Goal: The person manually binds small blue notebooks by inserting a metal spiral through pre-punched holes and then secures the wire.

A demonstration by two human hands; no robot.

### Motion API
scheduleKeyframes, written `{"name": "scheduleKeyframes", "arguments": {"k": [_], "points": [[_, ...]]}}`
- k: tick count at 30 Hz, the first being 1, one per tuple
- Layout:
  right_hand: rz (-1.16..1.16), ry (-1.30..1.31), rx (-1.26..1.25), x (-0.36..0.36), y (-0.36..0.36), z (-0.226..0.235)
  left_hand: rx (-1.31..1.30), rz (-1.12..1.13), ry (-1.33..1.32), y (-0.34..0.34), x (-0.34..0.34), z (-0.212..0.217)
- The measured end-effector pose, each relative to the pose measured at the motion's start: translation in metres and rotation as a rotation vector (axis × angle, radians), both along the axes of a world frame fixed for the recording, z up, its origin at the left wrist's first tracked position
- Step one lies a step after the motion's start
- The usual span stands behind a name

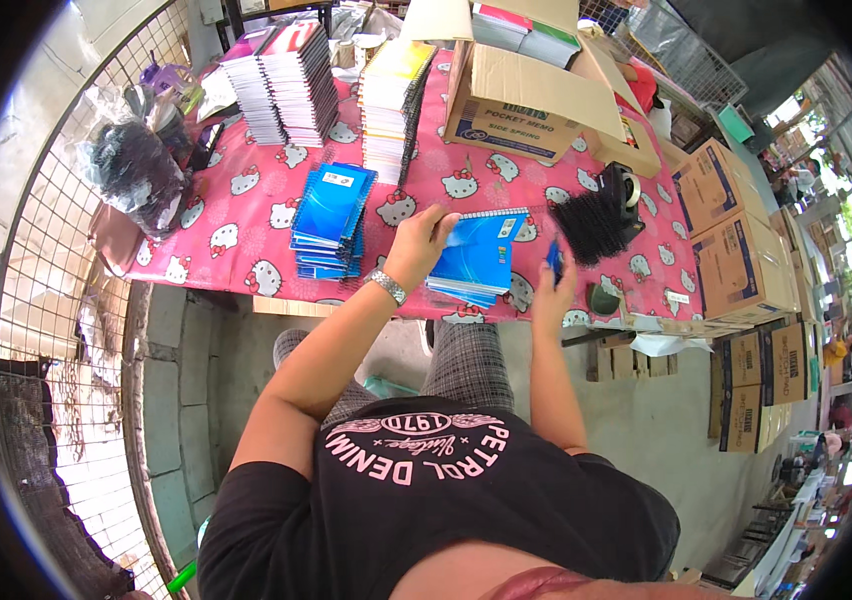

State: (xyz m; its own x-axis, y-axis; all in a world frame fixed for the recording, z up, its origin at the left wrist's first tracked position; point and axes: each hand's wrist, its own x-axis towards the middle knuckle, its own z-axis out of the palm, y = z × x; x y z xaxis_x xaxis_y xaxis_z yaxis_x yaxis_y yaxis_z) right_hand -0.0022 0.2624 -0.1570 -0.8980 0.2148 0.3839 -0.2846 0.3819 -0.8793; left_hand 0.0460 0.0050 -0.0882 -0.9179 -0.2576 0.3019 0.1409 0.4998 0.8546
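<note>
A stack of blue notebooks (481,258) lies in front of me, with a row of holes along the top edge of the uppermost one. My left hand (424,245) is closed at that notebook's upper left corner, its fingertips pinching there. In my right hand (556,280), just right of the stack, is a small blue tool (554,256); its kind is hard to make out. A second stack of blue notebooks (331,215), bound with dark coils, sits to the left. Beyond my right hand lies a pile of black binding coils (586,228).
The pink patterned tablecloth (246,240) covers the table. Tall notebook stacks (301,90) and a yellow-topped stack (391,120) stand behind. There are an open cardboard box (516,110), a black tape dispenser (623,195), a plastic-bagged bundle (136,170) and stacked cartons (736,245) at right.
</note>
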Motion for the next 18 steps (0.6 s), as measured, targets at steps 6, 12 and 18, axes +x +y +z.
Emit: {"name": "scheduleKeyframes", "arguments": {"k": [6, 12, 18], "points": [[0.465, 0.264, 0.387, 0.058, -0.058, 0.102, 0.096, -0.023, 0.082, 0.002, 0.002, -0.002], [0.473, 0.331, 0.451, 0.065, -0.071, 0.100, 0.141, 0.019, 0.128, 0.004, 0.003, -0.011], [0.733, -0.374, -0.009, 0.069, -0.066, 0.104, 0.037, 0.074, 0.267, 0.007, 0.006, -0.012]]}}
